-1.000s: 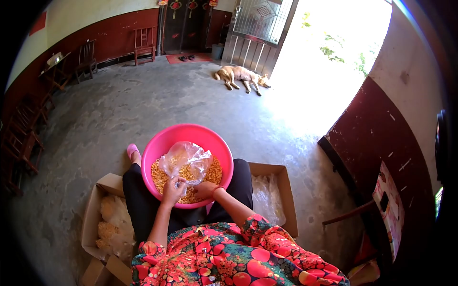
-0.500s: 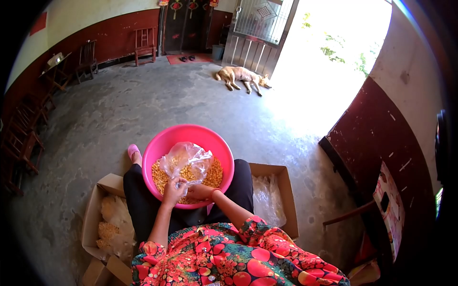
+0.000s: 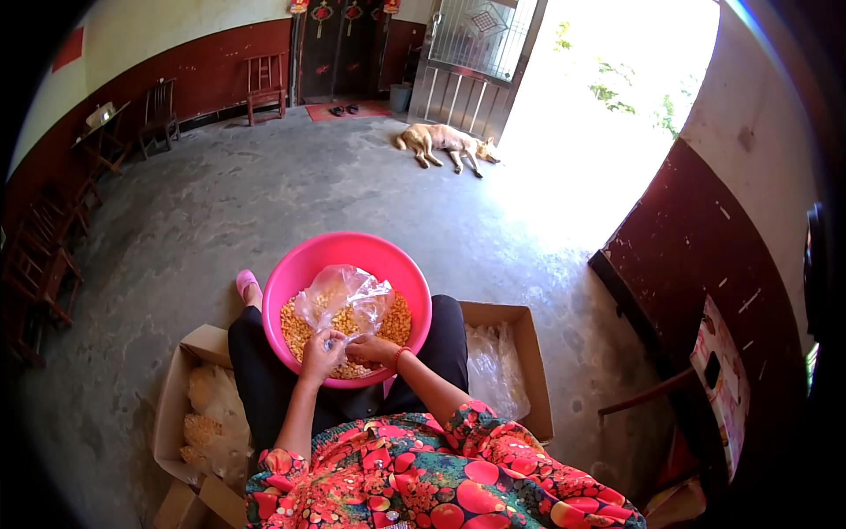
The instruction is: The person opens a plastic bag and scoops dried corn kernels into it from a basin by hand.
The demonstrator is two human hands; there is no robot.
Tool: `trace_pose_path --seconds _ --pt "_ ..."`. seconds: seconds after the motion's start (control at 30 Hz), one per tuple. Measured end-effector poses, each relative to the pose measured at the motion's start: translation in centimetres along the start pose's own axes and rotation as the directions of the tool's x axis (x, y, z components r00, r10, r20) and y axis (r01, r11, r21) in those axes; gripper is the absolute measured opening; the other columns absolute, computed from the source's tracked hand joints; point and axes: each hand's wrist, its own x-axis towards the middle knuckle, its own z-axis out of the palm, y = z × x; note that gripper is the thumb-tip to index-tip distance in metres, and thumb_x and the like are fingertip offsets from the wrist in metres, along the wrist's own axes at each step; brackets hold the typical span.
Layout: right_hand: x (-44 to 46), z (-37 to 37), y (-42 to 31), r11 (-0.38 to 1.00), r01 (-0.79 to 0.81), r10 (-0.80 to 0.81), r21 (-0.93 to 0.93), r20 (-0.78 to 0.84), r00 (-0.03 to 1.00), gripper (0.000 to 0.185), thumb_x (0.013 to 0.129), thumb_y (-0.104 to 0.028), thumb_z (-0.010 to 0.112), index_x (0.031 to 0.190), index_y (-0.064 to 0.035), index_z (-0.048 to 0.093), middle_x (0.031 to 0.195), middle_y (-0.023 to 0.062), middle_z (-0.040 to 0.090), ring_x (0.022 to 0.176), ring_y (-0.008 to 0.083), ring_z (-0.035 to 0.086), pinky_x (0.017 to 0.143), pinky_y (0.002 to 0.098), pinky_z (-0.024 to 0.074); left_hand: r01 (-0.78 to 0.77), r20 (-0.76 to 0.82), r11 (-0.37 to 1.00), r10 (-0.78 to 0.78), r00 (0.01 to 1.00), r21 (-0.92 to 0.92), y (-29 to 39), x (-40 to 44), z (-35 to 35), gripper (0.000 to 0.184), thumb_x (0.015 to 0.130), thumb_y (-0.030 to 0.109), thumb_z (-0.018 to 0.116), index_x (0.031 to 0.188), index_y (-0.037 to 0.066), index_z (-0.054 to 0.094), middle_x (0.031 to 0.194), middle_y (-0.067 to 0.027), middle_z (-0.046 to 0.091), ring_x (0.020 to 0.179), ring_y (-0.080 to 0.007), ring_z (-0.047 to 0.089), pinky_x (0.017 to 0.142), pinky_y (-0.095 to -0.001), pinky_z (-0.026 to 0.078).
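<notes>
A pink basin (image 3: 280,264) rests on my lap with loose yellow corn kernels (image 3: 397,322) in it. Over the kernels lies a clear plastic bag (image 3: 348,295), crumpled, its near edge drawn toward me. My left hand (image 3: 323,354) is closed, pinching that near edge between thumb and fingers. Close beside it, my right hand (image 3: 374,350), with a red band at the wrist, also has its fingers closed on the bag's edge. Its fingertips are partly hidden.
To my left a cardboard box (image 3: 167,423) holds bags of corn (image 3: 207,423); to my right another box (image 3: 539,397) holds clear plastic bags (image 3: 495,366). A dog (image 3: 445,143) lies by the open door (image 3: 476,66). Wooden chairs (image 3: 264,84) line the far wall.
My hands stay at the bag's near edge, with only a slight shift of the fingers. The view has moved very slightly.
</notes>
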Motion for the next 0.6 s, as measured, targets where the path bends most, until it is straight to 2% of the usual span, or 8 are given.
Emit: trace_pose_path --seconds 0.07,0.13,0.23,0.37,0.43,0.57,0.6 --pt "0.3 -0.1 0.5 1.0 -0.016 0.015 -0.012 -0.022 1.0 0.027 0.081 -0.03 0.047 0.07 -0.0066 0.056 0.046 -0.0043 0.035 0.035 0.007 0.03 0.032 0.0233 0.0219 0.009 0.003 1.0 -0.009 1.0 -0.005 -0.1 0.0 0.0 0.007 0.076 0.009 0.059 0.079 0.002 0.058 0.061 -0.0043 0.056 0.052 -0.0093 0.054 0.048 -0.0235 0.043" --pt "0.2 -0.1 0.3 0.998 -0.014 0.012 -0.069 -0.025 1.0 0.026 0.081 -0.029 0.048 0.073 -0.0058 0.057 0.046 -0.0043 0.034 0.035 0.007 0.03 0.031 0.0229 0.022 -0.103 -0.048 0.989 0.109 0.993 0.105 -0.4 0.1 0.1 0.009 0.074 0.01 0.061 0.078 0.002 0.059 0.064 -0.0052 0.058 0.056 -0.0107 0.055 0.052 -0.0254 0.044" --pt "0.1 -0.1 0.2 0.998 0.0 -0.001 -0.066 -0.017 1.0 0.024 0.08 -0.028 0.049 0.076 -0.0062 0.058 0.046 -0.0042 0.035 0.035 0.0068 0.03 0.031 0.0225 0.0226 -0.136 -0.054 0.977 0.147 0.988 0.162 -0.2 0.1 0.0 0.009 0.073 0.011 0.062 0.077 0.002 0.06 0.066 -0.0058 0.058 0.061 -0.0119 0.055 0.056 -0.0271 0.044" --pt "0.2 -0.4 0.3 1.0 0.0 0.0 -0.02 -0.022 1.0 0.02 0.079 -0.026 0.051 0.076 -0.0071 0.058 0.047 -0.004 0.036 0.035 0.0064 0.031 0.032 0.0223 0.0234 -0.123 -0.058 0.98 0.134 0.989 0.157 0.0 0.0 0.0 0.01 0.072 0.011 0.062 0.078 0.003 0.061 0.067 -0.0061 0.059 0.062 -0.012 0.055 0.057 -0.0274 0.044" --pt "-0.2 -0.5 -0.2 0.999 -0.02 0.023 -0.044 0.065 0.998 0.018 0.08 -0.023 0.052 0.08 -0.0059 0.056 0.057 -0.003 0.043 0.041 0.0056 0.036 0.035 0.0211 0.0272 -0.08 -0.053 0.989 0.087 0.995 0.124 0.1 0.0 0.0 0.011 0.072 0.011 0.062 0.078 0.002 0.061 0.067 -0.0064 0.059 0.063 -0.012 0.055 0.058 -0.0274 0.044" --pt "-0.7 -0.3 -0.9 0.996 -0.016 0.025 -0.087 0.101 0.995 0.018 0.081 -0.024 0.052 0.082 -0.0064 0.056 0.057 -0.0035 0.043 0.041 0.0049 0.035 0.035 0.0207 0.027 -0.117 -0.062 0.981 0.127 0.99 0.156 -0.6 0.3 0.0 0.01 0.072 0.011 0.062 0.078 0.003 0.061 0.067 -0.0062 0.059 0.063 -0.0119 0.055 0.057 -0.0274 0.044" --pt "-0.9 -0.2 -1.1 0.999 -0.022 0.026 -0.037 0.116 0.993 0.017 0.081 -0.024 0.052 0.081 -0.007 0.055 0.056 -0.0039 0.042 0.04 0.0042 0.034 0.035 0.0202 0.0258 -0.116 -0.061 0.983 0.126 0.99 0.145 -0.5 0.2 0.0 0.01 0.073 0.01 0.062 0.078 0.002 0.06 0.066 -0.0057 0.059 0.06 -0.0111 0.055 0.055 -0.0265 0.044"
